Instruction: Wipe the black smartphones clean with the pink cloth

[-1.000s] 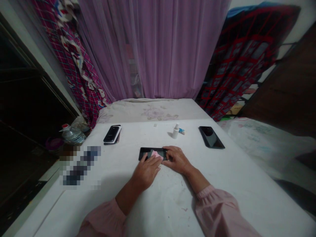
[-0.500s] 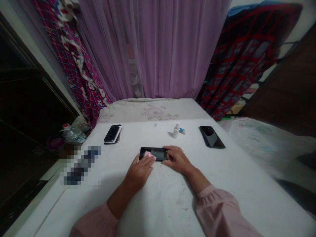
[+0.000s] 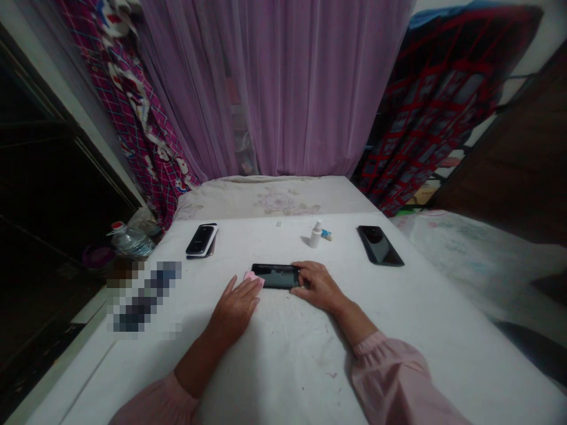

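A black smartphone lies flat and crosswise on the white-covered table, screen up with faint light marks on it. My right hand grips its right end between thumb and fingers. Under the fingertips of my left hand is a small pink cloth, at the phone's left edge and partly over its corner. The fingers hide much of the cloth. Beyond the phone stands a white spray bottle, with a small blue-and-white packet beside it.
Stacked phones lie at the back left, and a large dark phone lies at the right. A blurred-out patch covers something on the left edge. Off the table stands a clear plastic jug. Purple curtains hang behind.
My left hand has slid left with the pink cloth, from over the screen to the phone's left edge. My right hand and the phone stay about where they were.
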### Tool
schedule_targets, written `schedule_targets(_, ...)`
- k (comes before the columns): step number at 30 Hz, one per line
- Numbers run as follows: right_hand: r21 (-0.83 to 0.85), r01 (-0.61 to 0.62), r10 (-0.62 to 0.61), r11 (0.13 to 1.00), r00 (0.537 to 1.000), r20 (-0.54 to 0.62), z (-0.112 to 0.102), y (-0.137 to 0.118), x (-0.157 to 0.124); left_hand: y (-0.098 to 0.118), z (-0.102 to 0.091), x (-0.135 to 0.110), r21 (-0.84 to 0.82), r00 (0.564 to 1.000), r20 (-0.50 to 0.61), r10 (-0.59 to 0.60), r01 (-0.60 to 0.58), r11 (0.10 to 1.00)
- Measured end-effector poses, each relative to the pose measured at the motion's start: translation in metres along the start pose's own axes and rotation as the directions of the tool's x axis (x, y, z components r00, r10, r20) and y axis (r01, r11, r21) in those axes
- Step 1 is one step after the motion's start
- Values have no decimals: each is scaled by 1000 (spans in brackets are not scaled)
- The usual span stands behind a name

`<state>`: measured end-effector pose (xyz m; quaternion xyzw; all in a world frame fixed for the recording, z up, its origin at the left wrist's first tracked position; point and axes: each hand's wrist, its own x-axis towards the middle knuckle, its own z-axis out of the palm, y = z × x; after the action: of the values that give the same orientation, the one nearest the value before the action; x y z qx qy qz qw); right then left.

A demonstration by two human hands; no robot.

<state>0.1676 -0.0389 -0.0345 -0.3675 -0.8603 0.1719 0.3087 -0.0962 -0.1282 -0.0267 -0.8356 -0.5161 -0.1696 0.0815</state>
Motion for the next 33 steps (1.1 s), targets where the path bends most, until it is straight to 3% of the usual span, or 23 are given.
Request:
schedule_targets(10,2,-9,9,1000,1000,10,-1,-1,1,-6,0,21,8,994,87,-64,63,998)
schedule_targets(24,-16,19,-19,1000,1000,-11,2,2,1,-18,14,52,10,987,99,-124,124,992)
schedule_targets(33,-15,6,-6,1000,1000,-1,0,0,1,-4,17,53,67,989,60,-136,132,989)
